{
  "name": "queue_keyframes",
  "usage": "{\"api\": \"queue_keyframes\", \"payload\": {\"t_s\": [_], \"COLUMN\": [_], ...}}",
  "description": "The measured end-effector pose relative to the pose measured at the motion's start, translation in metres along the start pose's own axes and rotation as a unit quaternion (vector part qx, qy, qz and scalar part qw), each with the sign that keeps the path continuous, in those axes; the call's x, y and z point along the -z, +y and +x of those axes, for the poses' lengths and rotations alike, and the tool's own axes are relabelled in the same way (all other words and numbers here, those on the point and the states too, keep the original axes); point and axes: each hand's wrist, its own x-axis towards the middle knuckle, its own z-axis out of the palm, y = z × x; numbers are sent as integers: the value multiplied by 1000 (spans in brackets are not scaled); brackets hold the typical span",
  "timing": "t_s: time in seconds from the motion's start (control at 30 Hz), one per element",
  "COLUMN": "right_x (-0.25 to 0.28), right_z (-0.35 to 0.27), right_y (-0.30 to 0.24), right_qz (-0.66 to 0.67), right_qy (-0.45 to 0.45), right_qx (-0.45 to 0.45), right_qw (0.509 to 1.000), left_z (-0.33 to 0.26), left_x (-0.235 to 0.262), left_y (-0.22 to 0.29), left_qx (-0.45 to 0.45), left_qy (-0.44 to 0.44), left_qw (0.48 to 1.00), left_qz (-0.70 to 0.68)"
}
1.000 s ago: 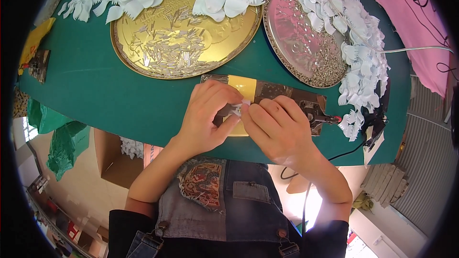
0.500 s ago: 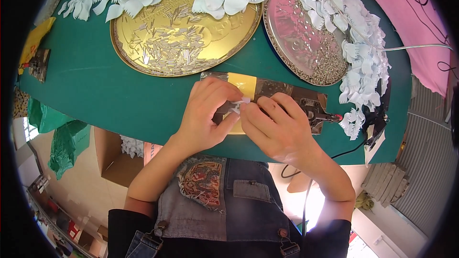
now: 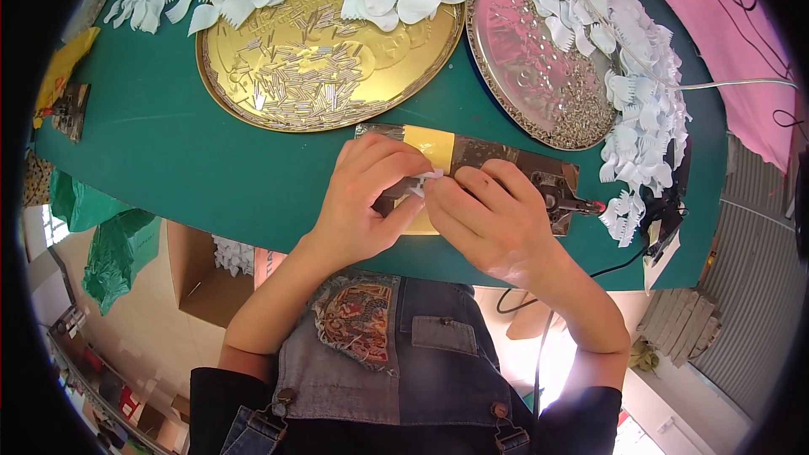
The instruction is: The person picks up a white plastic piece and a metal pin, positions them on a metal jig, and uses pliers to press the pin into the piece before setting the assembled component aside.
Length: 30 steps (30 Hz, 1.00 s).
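Between my two hands is a small white plastic hair claw clip piece, mostly covered by fingers. My left hand pinches it between thumb and fingers from the left. My right hand is closed, its thumb and fingertips pressed together against the piece's right side; anything smaller inside that pinch is hidden. Both hands are over a dark metal plate with a yellow strip across it. A small metal fixture with a red-tipped lever sits at the plate's right end, beside my right hand.
A gold oval tray holds loose silver pins. To its right, a silver oval tray contains tiny metal springs. White toothed clip pieces are heaped around both. A thin cable crosses the right side of the green table.
Both hands stay over the plate in nearly the same pose, with only slight finger movement at the white piece. The whole view has shifted a little.
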Motion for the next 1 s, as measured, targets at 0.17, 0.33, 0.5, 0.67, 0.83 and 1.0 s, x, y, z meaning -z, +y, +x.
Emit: {"api": "queue_keyframes", "payload": {"t_s": [0.17, 0.33, 0.5, 0.67, 0.83, 1.0], "right_x": [1, 6, 27, 54, 71, 95], "right_z": [0, -1, -17, -63, -113, -137], "right_y": [-3, -2, 19, 40, 51, 62], "right_qz": [1, 19, 53, -47, -45, 85], "right_qy": [2, -18, 14, -28, -153, -135], "right_qx": [-19, -51, -174, -363, -448, -562], "right_qw": [1000, 998, 983, 930, 879, 812], "left_z": [1, 1, -2, 2, 4, 5], "left_x": [0, 1, -3, -2, -4, -2], "left_y": [1, 0, -3, -2, -3, 0], "left_qx": [6, 1, -2, 1, 24, 22], "left_qy": [5, -7, 11, 8, 2, -10], "left_qw": [1000, 1000, 1000, 1000, 997, 998], "left_qz": [-1, -21, -18, -23, -69, -61]}}
